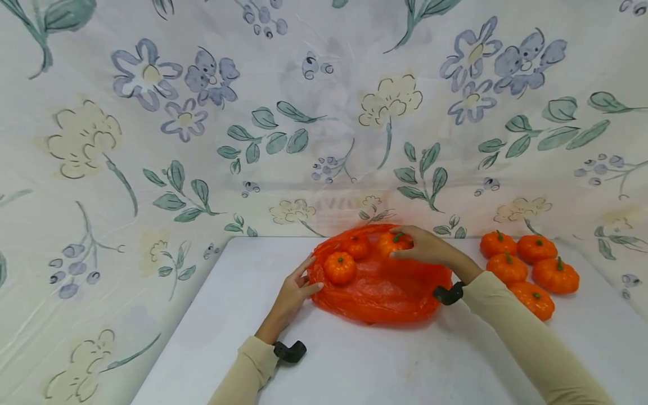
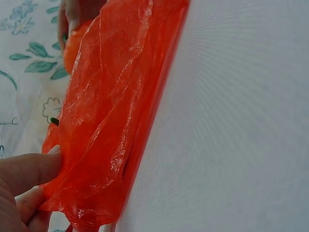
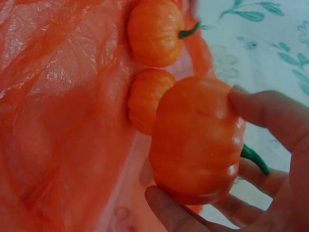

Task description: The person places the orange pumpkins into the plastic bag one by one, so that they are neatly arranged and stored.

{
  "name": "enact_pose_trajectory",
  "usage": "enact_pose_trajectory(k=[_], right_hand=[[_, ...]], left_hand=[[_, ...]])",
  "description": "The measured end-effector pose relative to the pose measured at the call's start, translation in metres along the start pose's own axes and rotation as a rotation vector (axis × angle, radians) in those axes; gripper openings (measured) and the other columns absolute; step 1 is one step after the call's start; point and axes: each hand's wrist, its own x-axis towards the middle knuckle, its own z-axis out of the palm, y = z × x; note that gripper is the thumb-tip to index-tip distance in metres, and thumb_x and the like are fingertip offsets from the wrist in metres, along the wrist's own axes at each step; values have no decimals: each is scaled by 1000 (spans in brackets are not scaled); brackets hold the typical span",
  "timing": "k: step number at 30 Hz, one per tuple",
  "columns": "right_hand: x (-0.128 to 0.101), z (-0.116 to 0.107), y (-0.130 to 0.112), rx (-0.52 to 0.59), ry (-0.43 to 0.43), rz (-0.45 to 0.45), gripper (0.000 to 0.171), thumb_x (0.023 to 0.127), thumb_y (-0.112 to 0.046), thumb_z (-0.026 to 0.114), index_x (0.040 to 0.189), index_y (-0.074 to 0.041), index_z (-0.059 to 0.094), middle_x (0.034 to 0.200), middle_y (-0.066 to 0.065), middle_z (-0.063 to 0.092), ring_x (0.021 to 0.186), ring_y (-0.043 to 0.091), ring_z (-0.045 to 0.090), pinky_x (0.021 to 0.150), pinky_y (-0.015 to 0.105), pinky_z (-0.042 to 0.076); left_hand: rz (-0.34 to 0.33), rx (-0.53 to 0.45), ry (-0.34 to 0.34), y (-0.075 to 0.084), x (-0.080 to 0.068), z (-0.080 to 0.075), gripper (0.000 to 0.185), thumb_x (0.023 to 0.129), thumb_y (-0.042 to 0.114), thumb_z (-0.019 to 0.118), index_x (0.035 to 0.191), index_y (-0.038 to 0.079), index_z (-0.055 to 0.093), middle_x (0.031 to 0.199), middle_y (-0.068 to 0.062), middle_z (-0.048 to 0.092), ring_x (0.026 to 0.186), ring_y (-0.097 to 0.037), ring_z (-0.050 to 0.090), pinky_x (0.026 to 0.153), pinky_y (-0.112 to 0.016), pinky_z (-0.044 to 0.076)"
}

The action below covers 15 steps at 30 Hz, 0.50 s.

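An orange plastic bag [image 1: 385, 292] lies on the white table [image 1: 354, 360], with two small orange pumpkins [image 1: 339, 268] [image 1: 356, 246] at its left part. My right hand [image 1: 402, 248] reaches over the bag's far edge and grips a third pumpkin [image 1: 391, 242] between thumb and fingers. The right wrist view shows this pumpkin [image 3: 193, 145] held just above the bag's film, in my right hand [image 3: 205, 157], with the two others [image 3: 154, 31] beyond it. My left hand [image 1: 307, 277] rests with straight fingers against the bag's left edge. In the left wrist view its fingers [image 2: 29, 169] touch the bag [image 2: 111, 111].
Several more small pumpkins [image 1: 531, 267] lie in a cluster on the table at the right. A flower-printed cloth [image 1: 324, 112] hangs as a backdrop behind and on both sides of the table. Black wrist mounts [image 1: 289, 351] sit on both cream sleeves.
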Motion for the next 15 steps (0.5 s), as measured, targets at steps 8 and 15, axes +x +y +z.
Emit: enact_pose_trajectory(k=[8, 15], right_hand=[[21, 13, 0, -21, -12, -11, 73, 90, -41, 72, 148, -7, 43, 151, 18, 45, 131, 37, 48, 111, 56, 42], [30, 23, 7, -55, -24, 48, 72, 91, -44, 70, 150, -12, 42, 152, 19, 44, 132, 41, 48, 109, 61, 42]], left_hand=[[20, -17, 1, -1, 0, -1, 71, 91, 9, 69, 154, 23, 39, 166, 6, 24, 130, -30, 48, 85, -19, 56], [25, 17, 0, -5, 1, -1, 72, 91, 12, 70, 154, 25, 39, 166, 7, 23, 137, -31, 45, 92, -23, 55]])
